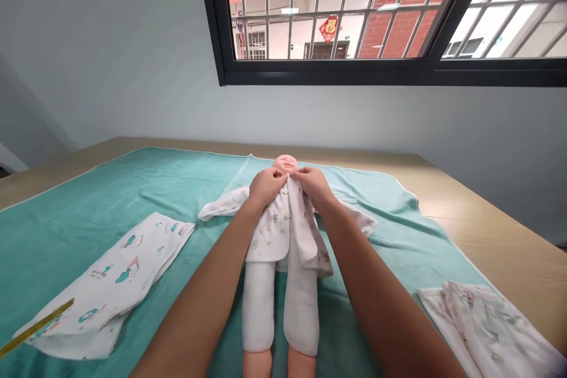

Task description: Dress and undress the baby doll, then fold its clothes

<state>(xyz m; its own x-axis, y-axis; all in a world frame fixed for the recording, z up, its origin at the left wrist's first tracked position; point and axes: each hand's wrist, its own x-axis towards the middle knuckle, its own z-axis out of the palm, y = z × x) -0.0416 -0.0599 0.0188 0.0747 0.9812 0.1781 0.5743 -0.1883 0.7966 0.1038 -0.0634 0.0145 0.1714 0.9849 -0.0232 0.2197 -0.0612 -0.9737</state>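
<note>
A baby doll [284, 162] lies on its back on a teal blanket [177, 183], head away from me, in white leggings [258, 307]. A white printed baby jacket [271, 227] covers its torso, sleeves spread to both sides. Its front hangs partly apart, with the right flap folded over and small buttons along the edge. At the collar, just below the doll's chin, my left hand [266, 185] pinches one edge of the jacket. Close beside it my right hand [313, 182] pinches the other edge. The fingertips nearly meet, and what lies between them is partly hidden.
A folded white printed cloth [128, 266] lies to the left, with a yellow strip [38, 328] across its near end. Another folded printed garment [491, 325] is at the near right. The wooden table [491, 218] meets the wall under a barred window [328, 74].
</note>
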